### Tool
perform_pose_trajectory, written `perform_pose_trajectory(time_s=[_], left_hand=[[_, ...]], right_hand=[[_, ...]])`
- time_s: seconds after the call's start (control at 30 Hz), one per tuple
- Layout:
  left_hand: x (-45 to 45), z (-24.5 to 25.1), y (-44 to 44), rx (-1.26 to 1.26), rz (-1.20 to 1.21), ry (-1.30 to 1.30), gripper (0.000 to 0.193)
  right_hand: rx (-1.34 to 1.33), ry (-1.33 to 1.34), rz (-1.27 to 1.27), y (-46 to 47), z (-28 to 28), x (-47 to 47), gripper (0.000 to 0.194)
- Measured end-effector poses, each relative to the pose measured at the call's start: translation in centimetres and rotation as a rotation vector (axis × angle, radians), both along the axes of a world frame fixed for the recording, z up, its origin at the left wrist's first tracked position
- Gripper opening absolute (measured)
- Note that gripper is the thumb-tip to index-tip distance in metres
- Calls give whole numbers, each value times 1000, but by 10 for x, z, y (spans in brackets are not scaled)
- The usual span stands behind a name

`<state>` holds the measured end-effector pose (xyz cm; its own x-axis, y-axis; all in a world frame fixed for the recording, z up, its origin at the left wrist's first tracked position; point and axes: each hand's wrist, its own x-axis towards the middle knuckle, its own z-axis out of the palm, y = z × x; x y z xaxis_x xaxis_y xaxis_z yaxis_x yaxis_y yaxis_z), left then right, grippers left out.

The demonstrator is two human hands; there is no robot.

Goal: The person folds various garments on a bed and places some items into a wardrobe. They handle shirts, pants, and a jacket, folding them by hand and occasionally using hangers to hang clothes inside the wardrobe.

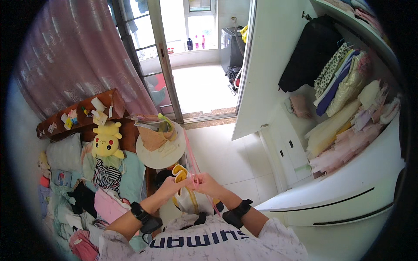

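Observation:
Close in front of my body, my left hand (174,187) and my right hand (204,183) meet. Fingers of my left hand are closed on the edge of a white and yellow fabric item (192,200), possibly a bag or garment, with a rolled yellow-lined part standing up. My right hand grips a long pink cord (192,151) that runs up past the round table and down towards my shirt. Where exactly the cord and fabric meet is hidden by my fingers. A black band is strapped around each of my forearms.
Left, a bed carries a yellow plush toy (106,142) and piled clothes (109,207). A straw-coloured bag (153,137) sits on a round white surface (160,160). To the right, a wardrobe door (271,71) stands open beside hanging clothes (336,81). A sliding door (168,65) is ahead.

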<state>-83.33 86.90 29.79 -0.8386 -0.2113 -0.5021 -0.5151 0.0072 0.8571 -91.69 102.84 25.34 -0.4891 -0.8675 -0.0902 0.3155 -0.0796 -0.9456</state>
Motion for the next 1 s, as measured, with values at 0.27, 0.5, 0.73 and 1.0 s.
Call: perform_pose_trajectory(time_s=[0.27, 0.5, 0.73, 1.0], left_hand=[[-37, -14, 10, -194, -141, 316, 22], [-78, 24, -13, -103, 33, 462, 22], [-100, 55, -25, -112, -206, 555, 25], [-133, 18, -7, -30, -422, 506, 21]], right_hand=[[149, 231, -166, 15, -1, -11, 16], [383, 597, -342, 20, -29, -15, 22], [368, 383, -535, 54, -64, -5, 18], [453, 409, -1114, 109, 0, 32, 23]])
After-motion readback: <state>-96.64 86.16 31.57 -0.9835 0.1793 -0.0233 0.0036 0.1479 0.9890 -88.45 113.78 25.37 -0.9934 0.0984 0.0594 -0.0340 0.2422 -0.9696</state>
